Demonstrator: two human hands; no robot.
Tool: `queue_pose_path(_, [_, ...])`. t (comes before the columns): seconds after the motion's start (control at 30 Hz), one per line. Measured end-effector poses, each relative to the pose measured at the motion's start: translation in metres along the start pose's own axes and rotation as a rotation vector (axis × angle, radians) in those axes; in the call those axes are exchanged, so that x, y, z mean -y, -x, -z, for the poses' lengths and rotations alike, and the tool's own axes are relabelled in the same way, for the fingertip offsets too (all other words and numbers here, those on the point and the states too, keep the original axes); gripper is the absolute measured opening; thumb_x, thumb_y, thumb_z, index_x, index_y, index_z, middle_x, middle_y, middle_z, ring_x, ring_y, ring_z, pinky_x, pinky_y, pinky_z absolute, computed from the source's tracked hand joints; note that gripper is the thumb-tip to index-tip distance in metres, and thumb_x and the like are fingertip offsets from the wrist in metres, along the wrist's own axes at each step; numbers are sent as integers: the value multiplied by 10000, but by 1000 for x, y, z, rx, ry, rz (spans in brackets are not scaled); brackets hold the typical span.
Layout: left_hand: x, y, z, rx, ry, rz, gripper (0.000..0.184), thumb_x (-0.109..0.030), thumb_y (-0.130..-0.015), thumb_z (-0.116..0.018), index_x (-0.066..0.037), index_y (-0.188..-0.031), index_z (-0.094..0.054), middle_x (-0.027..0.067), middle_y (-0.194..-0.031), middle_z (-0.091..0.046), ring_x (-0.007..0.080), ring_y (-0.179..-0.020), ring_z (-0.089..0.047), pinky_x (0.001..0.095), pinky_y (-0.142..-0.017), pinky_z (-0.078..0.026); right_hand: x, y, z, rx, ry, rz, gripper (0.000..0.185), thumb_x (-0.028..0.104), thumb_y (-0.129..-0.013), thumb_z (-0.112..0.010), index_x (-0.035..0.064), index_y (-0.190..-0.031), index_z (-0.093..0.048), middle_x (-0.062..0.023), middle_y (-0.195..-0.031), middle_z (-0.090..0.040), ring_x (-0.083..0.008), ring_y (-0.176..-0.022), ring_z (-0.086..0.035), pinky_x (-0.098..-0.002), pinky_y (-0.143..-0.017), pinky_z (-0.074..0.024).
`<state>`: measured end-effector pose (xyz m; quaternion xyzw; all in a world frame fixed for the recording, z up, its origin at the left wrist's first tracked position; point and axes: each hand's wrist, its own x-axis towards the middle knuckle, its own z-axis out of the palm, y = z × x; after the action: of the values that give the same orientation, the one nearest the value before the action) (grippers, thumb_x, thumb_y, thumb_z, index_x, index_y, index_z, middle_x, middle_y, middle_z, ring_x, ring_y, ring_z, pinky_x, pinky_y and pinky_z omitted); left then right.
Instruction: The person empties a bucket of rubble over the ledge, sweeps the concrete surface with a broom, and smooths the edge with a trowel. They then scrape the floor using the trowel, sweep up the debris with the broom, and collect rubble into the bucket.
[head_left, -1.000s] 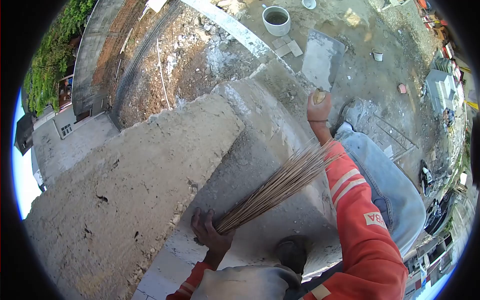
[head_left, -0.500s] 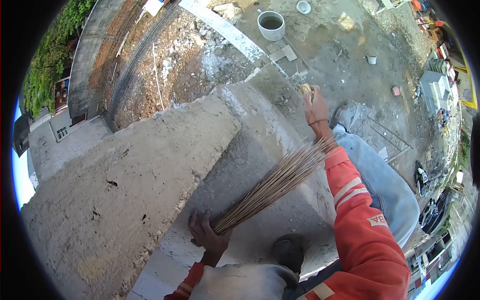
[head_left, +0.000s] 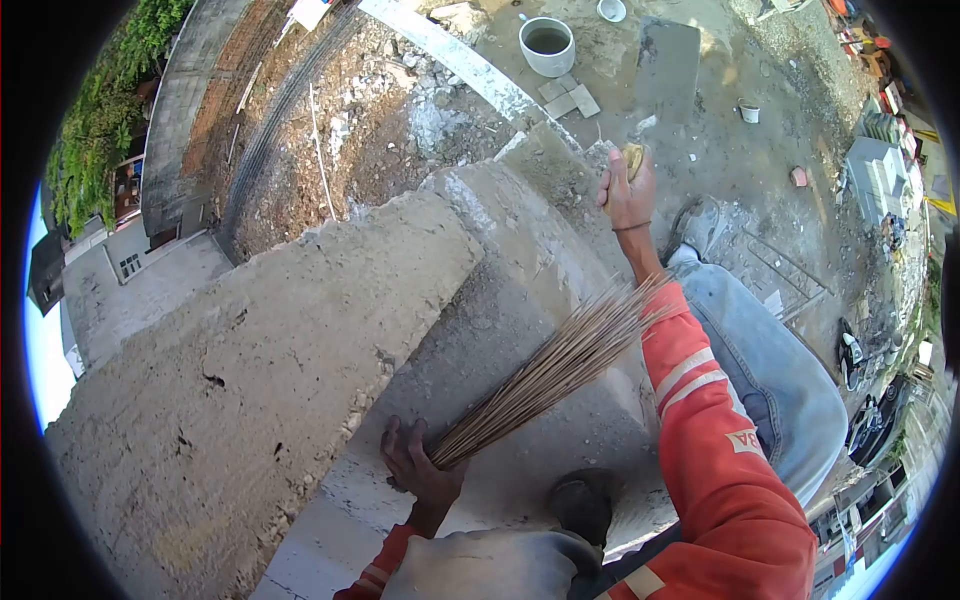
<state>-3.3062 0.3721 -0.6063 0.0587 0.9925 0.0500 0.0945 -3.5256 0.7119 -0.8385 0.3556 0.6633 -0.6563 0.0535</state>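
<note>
A bundle of thin sticks forms a stick broom (head_left: 540,375), which slants across the concrete step. Its narrow bound end sits between the thumb and fingers of my left hand (head_left: 425,475), low in the middle of the view. Its loose tips fan out toward my right forearm. My right hand (head_left: 630,195), raised beyond the ledge, is closed around the yellowish wooden handle of a trowel. The trowel's flat grey rectangular blade (head_left: 668,70) shows above the fist, over the ground below. Part of the link between handle and blade is hard to see.
A rough concrete slab (head_left: 250,370) fills the left side. My dark boot (head_left: 580,505) stands on the step, and my jeans-clad leg (head_left: 770,350) bends at right. Below lie a round bucket with dark liquid (head_left: 547,45), a small white pail (head_left: 748,112), and rubble (head_left: 370,140).
The trowel's blade has turned from nearly edge-on to flat toward me. My right hand has risen slightly and rotated. The left hand and the stick broom have barely moved.
</note>
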Motion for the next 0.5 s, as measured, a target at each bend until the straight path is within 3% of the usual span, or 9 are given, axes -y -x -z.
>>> queue_pose_path(0.07, [2, -1, -1, -13, 5, -4, 783, -544, -671, -730, -84, -1246, -465, 240, -1293, -410, 410, -1175, -392, 563, -936, -341, -17, 13, -9, -49, -178, 75, 422, 296, -864, -623, -25, -1069, -442, -216, -792, -602, -390, -728, -600, -433, -675, -480])
queue_pose_path(0.13, [2, 0, 0, -7, 6, -5, 785, -545, -676, -726, -81, -1251, -463, 240, -1301, -402, 410, -1175, -393, 565, -936, -341, -77, 0, -16, -43, 343, 346, 449, 331, -865, -624, 3, -1094, -419, -227, -791, -599, -423, -727, -593, -441, -671, -468])
queue_pose_path(0.17, [0, -1, -1, -12, 7, -10, 785, -545, -676, -726, -81, -1251, -463, 240, -1301, -402, 410, -1175, -393, 565, -936, -341, -91, -3, -14, -49, 341, 350, 449, 331, -865, -624, 3, -1094, -419, -227, -791, -599, -423, -727, -593, -441, -671, -468])
queue_pose_path(0.23, [-1, -1, 0, -1, 2, 7, 781, -552, -689, -711, -79, -1257, -460, 239, -1295, -404, 410, -1174, -396, 566, -934, -342, -107, -1, -16, 117, 735, 81, 431, 330, -860, -632, 32, -1099, -433, -232, -801, -601, -432, -751, -600, -453, -675, -467])
queue_pose_path(0.3, [3, 0, -5, -21, -18, 2, 783, -582, -713, -677, -60, -1256, -464, 252, -1290, -408, 415, -1174, -400, 554, -935, -340, -56, 18, -13, 127, 571, 134, 465, 353, -855, -631, 33, -1127, -431, -254, -827, -604, -444, -801, -604, -479, -696, -463])
queue_pose_path(0.37, [2, 3, -4, -22, -25, -30, 791, -611, -737, -644, -40, -1254, -468, 265, -1285, -412, 420, -1174, -404, 542, -935, -337, -20, 36, -9, -110, 355, 309, 482, 367, -854, -619, 36, -1147, -426, -262, -855, -618, -443, -815, -612, -501, -709, -461])
queue_pose_path(0.5, [2, 3, 0, -9, -12, -12, 779, -609, -737, -644, -54, -1255, -469, 254, -1287, -407, 419, -1183, -396, 554, -941, -338, -85, 8, -8, -234, 387, 424, 481, 362, -867, -590, 37, -1176, -416, -276, -861, -622, -441, -811, -619, -505, -698, -473])
